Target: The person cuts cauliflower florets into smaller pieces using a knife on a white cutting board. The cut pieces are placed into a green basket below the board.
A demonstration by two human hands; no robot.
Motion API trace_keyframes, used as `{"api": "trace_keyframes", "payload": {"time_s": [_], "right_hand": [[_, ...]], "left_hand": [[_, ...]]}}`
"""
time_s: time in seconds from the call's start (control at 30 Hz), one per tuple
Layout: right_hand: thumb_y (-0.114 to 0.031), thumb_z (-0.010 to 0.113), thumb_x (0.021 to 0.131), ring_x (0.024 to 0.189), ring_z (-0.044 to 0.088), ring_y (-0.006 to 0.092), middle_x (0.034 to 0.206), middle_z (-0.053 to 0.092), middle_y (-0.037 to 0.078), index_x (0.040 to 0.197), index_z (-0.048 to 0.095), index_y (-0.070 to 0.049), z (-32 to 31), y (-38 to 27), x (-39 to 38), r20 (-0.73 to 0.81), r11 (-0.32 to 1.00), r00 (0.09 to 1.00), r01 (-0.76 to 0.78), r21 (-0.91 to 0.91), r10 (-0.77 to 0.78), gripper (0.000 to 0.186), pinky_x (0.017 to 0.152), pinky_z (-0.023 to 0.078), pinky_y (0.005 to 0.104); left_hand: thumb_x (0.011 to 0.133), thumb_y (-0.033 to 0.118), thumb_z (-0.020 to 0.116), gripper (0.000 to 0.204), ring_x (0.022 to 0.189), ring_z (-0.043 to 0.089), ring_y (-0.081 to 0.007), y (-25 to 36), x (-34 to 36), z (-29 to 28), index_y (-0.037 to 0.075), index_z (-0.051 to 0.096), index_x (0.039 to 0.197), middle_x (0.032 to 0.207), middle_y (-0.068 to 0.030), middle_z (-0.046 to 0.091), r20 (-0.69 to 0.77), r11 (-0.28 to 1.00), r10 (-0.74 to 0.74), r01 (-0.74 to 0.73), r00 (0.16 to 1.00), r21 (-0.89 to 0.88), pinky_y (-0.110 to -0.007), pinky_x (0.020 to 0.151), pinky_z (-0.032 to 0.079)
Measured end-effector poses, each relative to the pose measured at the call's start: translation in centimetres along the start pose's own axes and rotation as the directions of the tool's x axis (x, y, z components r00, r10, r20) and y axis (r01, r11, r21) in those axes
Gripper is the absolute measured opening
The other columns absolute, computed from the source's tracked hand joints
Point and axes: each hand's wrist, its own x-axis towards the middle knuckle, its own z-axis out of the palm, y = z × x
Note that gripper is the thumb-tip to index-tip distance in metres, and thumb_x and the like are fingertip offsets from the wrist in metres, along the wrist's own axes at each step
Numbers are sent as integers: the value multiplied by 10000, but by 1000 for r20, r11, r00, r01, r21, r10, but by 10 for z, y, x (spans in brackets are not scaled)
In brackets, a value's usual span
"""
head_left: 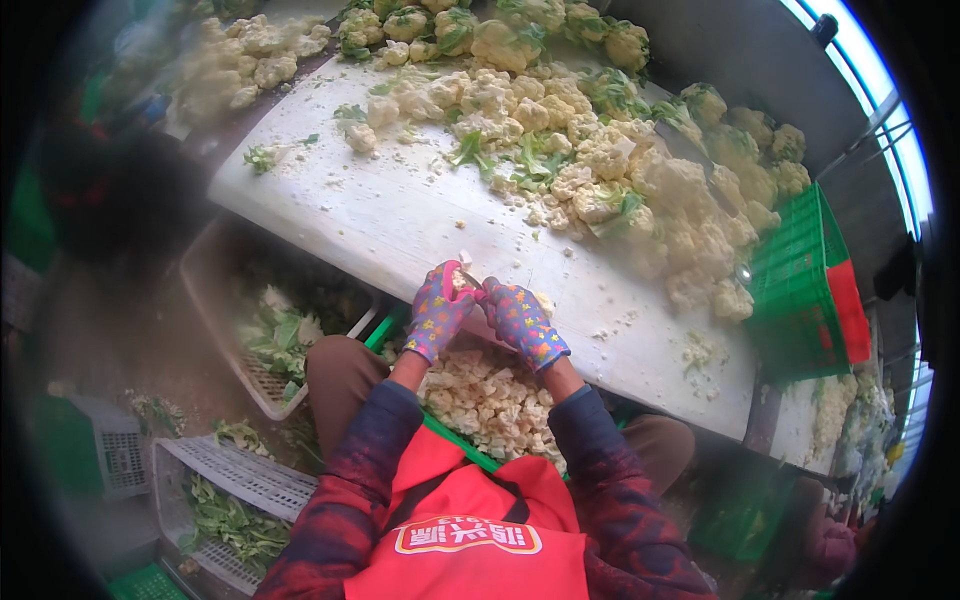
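Both my hands wear purple flowered gloves and meet over the near edge of a white table (330, 190). My left hand (437, 312) is closed around a small cauliflower piece (460, 281). My right hand (522, 318) is closed too, on what looks like a small knife; its thin dark blade (472, 281) touches the piece. Most of the knife is hidden in the fingers. Just below my hands, between my knees, a green-rimmed crate (447, 432) holds many cut cauliflower florets (490, 395).
Cauliflower heads and pieces (600, 170) are heaped across the table's far and right side. A green basket (795, 290) stands at the right edge. To my left, a beige crate (212, 315) and a tipped grey crate (250, 478) hold leaves.
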Motion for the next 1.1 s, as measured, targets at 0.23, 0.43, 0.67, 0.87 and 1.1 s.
{"api": "trace_keyframes", "payload": {"time_s": [0.23, 0.43, 0.67, 0.87, 1.1], "right_hand": [[-225, 532, 1051, 499, 575, 158, 655, 608, 77, 983, 619, -48, -15, 26, 3, -107, 995, 989, -102, 23, 104, 209, 470, 464, 329], [-205, 605, 954, 793, 668, 436, 838, 699, 202, 980, 603, -58, 32, 3, -9, -78, 998, 995, 54, -39, -57, 149, 704, 511, 518], [-177, 570, 966, 647, 680, 311, 802, 724, 151, 993, 636, -62, 49, 6, 10, -133, 988, 979, 156, -19, -157, 135, 599, 544, 442], [-288, 523, 1036, 521, 559, 35, 661, 643, -12, 984, 685, -81, 5, -4, -7, 452, 410, 889, -441, 799, 76, 268, 483, 442, 232], [-326, 542, 1048, 571, 650, 277, 685, 662, 133, 1033, 644, -73, -48, 45, -58, 54, 752, 818, -550, 363, 573, 273, 590, 527, 425]], "left_hand": [[870, 253, 704, 521, 1136, 630, -385, -7, 0, 3, 83, 577, 1345, 1274, -197, 621, -14, 999, 32, -33, 999, -26, -447, 962, 518], [907, 75, 630, 427, 856, 660, -164, -25, 4, 8, 49, 580, 1331, 1075, -95, 671, -14, 968, 4, -7, 1000, -250, -314, 772, 556], [891, 81, 602, 429, 854, 670, -165, -24, 6, 8, 55, 575, 1318, 1103, -112, 678, 67, 806, -128, 143, 989, -575, -303, 734, 569], [894, 83, 532, 459, 901, 687, -157, -19, -3, -9, 44, 538, 1351, 1140, -113, 677, 234, 506, -72, 237, 970, -829, -270, 735, 575], [946, 176, 589, 307, 878, 703, -174, -15, -30, -4, 55, 584, 1228, 1067, -109, 709, 364, 435, -166, 399, 917, -807, -250, 691, 569]]}}
